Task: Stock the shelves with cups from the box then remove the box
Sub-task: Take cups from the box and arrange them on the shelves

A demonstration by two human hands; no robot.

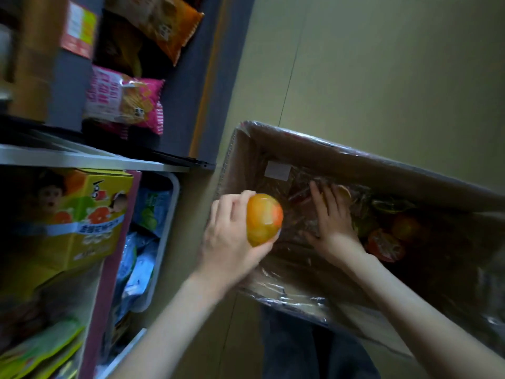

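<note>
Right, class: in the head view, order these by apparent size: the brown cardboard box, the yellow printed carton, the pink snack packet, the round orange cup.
1. brown cardboard box
2. yellow printed carton
3. pink snack packet
4. round orange cup, held in the left hand, nearer the camera

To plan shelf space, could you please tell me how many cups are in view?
5 cups: one in the left hand, one at the right hand's fingertips, three further right in the box; its dim interior may hide more.

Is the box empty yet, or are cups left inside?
Not empty: a few cups lie at the right end of the box, near the right hand reaching inside. The left hand holds another cup.
</note>
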